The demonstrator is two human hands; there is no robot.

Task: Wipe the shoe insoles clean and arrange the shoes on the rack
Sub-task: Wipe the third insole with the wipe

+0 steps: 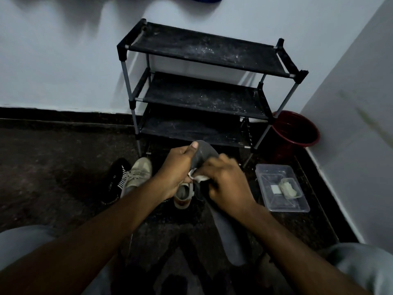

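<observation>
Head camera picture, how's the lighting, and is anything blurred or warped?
Head view: dim, the black shoe nearly lost against the dark floor; the right hand with the wipe is motion-blurred, the left hand gripping the insole sharper; wide-angle lens skews the rack.

The left hand (176, 173) grips a grey insole (204, 154) with one end raised, and the right hand (227, 184) presses a white wipe (196, 176) against it. Below lies a beige shoe (184, 194). Its mate (138, 173) touches a black striped shoe (116, 179) further left. The black three-shelf rack (204, 90) is dusty.
</observation>
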